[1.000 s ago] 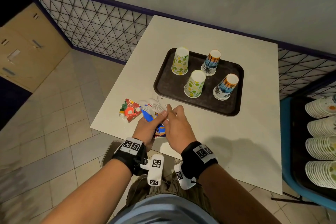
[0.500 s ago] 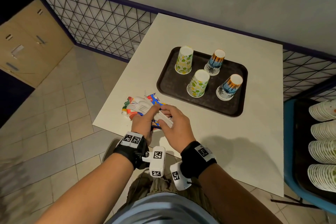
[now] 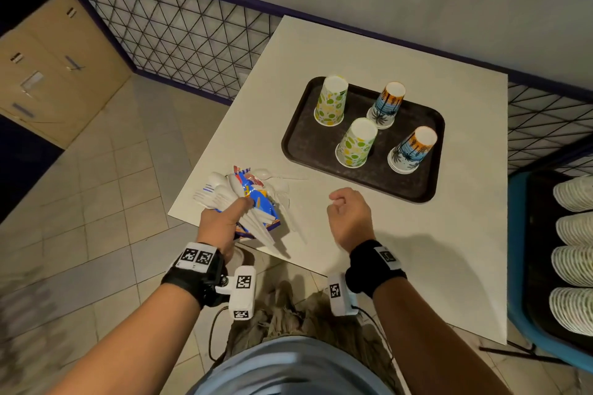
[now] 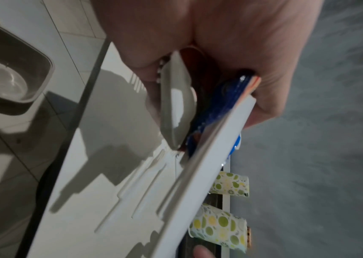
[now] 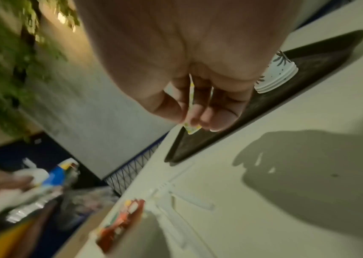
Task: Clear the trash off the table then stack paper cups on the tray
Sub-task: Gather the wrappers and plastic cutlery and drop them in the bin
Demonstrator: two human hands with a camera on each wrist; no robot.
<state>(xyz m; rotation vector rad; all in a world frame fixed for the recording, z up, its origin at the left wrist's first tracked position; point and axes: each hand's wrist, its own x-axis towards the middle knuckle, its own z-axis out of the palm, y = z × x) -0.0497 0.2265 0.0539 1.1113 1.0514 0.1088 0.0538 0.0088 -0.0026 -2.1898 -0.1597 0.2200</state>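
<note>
The left hand (image 3: pixel 221 224) grips a bundle of glossy blue and orange wrappers (image 3: pixel 256 199) and smooth white plastic cutlery (image 3: pixel 218 194) over the near left corner of the flat white table (image 3: pixel 417 266). The right hand (image 3: pixel 348 218), fingers loosely curled and holding nothing, hovers just in front of the tray (image 3: pixel 301 138). That dark, rounded rectangular tray holds four upside-down tapered paper cups: two lemon-print cups (image 3: pixel 332 101) and two palm-print cups (image 3: pixel 386 104), standing apart.

Right hand (image 5: pixel 187 69) fingers hang loosely curled above the table (image 5: pixel 286 200), near the dark tray (image 5: pixel 253 111)
</note>
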